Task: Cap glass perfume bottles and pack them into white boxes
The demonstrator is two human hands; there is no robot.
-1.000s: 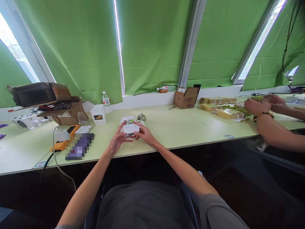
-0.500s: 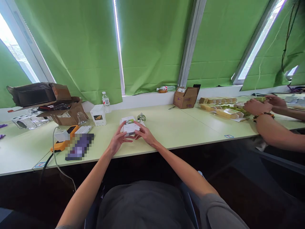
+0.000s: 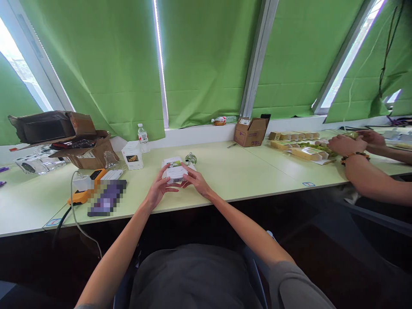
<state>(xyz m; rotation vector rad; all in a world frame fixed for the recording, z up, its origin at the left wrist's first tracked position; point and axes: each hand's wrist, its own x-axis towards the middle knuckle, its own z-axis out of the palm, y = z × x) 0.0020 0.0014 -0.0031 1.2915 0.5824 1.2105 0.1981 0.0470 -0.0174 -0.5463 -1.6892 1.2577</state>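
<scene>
A white box (image 3: 175, 171) with a green picture on top and a barcode on its near side lies between my hands, close to the table's front edge. My left hand (image 3: 158, 188) grips its left side, the thumb at the near corner and the fingers along the edge. On the opposite side my right hand (image 3: 195, 181) holds the box, with its index finger reaching over the top. Just behind the box, to the right, stands a small clear glass object (image 3: 191, 158) with a greenish look; its exact kind is hard to make out.
At left are a pixelated phone-like item (image 3: 107, 198), an orange power strip (image 3: 79, 197), a white box (image 3: 132, 155) and a bottle (image 3: 142, 134). A brown carton (image 3: 251, 131) stands at the back. On the right, a co-worker's hands (image 3: 349, 143) work beside yellowish boxes (image 3: 309, 153).
My hands and the white box stay almost exactly where they were. The co-worker's hands at right have shifted very slightly.
</scene>
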